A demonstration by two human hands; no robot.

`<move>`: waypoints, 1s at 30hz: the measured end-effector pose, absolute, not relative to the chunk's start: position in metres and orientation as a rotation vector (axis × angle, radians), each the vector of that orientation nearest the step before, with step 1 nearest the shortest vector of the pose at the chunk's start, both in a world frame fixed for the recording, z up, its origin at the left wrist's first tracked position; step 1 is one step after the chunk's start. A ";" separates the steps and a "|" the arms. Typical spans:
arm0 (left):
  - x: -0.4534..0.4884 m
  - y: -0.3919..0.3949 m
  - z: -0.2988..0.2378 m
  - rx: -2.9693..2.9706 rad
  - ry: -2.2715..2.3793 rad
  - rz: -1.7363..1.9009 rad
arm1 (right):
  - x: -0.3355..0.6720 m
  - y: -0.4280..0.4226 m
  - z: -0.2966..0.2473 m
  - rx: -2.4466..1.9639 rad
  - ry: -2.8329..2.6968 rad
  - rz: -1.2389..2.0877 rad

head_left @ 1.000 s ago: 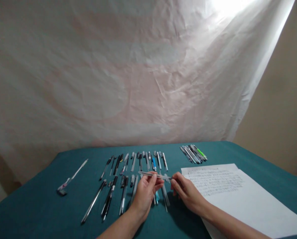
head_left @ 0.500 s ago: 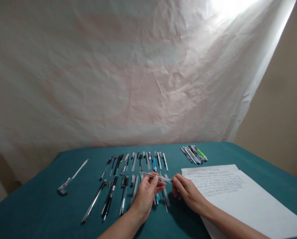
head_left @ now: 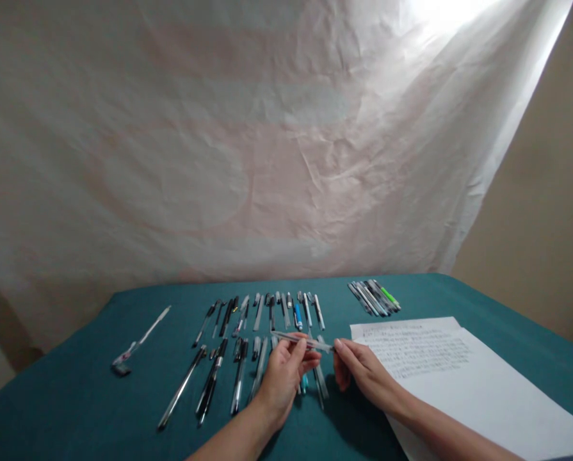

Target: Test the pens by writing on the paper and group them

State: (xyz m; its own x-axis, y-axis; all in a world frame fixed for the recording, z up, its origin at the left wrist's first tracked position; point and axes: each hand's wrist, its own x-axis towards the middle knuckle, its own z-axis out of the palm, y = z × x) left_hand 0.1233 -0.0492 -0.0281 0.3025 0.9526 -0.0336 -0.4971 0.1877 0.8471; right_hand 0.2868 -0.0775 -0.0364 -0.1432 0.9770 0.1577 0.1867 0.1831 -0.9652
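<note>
My left hand (head_left: 286,378) grips a clear-barrelled pen (head_left: 319,345) between thumb and fingers, above the rows of pens. The pen lies nearly level, its right end pointing toward my right hand (head_left: 360,371). Thumb and forefinger of that hand are pinched at this end, by a small dark tip; whether the tip is joined to the barrel is too small to tell. Below my hands lie more pens, a teal-marked one (head_left: 304,384) among them, partly covered by my left hand. To the left, a black pen (head_left: 209,384) and a clear pen (head_left: 183,387) rest on the cloth.
A back row of pens includes a blue one (head_left: 298,317). Bundled pens (head_left: 375,298), one bright green, lie at the back right. Handwritten paper sheets (head_left: 459,390) cover the right side under my right forearm. A white stick-like piece and crumpled wrapper (head_left: 121,367) sit far left.
My right hand has shifted very slightly right and down, its fingertips still at the pen's right end. My left hand and the pens on the table look the same.
</note>
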 end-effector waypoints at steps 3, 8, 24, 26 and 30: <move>0.123 -0.050 -0.028 0.828 0.674 1.141 | 0.287 -0.079 -0.034 -1.145 -1.524 1.049; 0.122 -0.050 -0.029 0.845 0.676 1.116 | 0.286 -0.080 -0.032 -1.168 -1.582 0.994; 0.122 -0.046 -0.030 0.950 0.663 1.073 | 0.285 -0.079 -0.037 -1.308 -1.691 0.802; 0.122 -0.045 -0.031 0.968 0.663 1.064 | 0.285 -0.079 -0.037 -1.332 -1.713 0.820; 0.122 -0.044 -0.027 0.962 0.665 1.046 | 0.288 -0.080 -0.033 -1.355 -1.804 0.753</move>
State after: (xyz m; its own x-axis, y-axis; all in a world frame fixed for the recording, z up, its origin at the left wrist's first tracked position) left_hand 0.1216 -0.0445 -0.0274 0.3772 0.9260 -0.0155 -0.4072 0.1808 0.8953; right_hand 0.2880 -0.0796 -0.0335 -0.1636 0.9631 0.2137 0.5252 0.2684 -0.8076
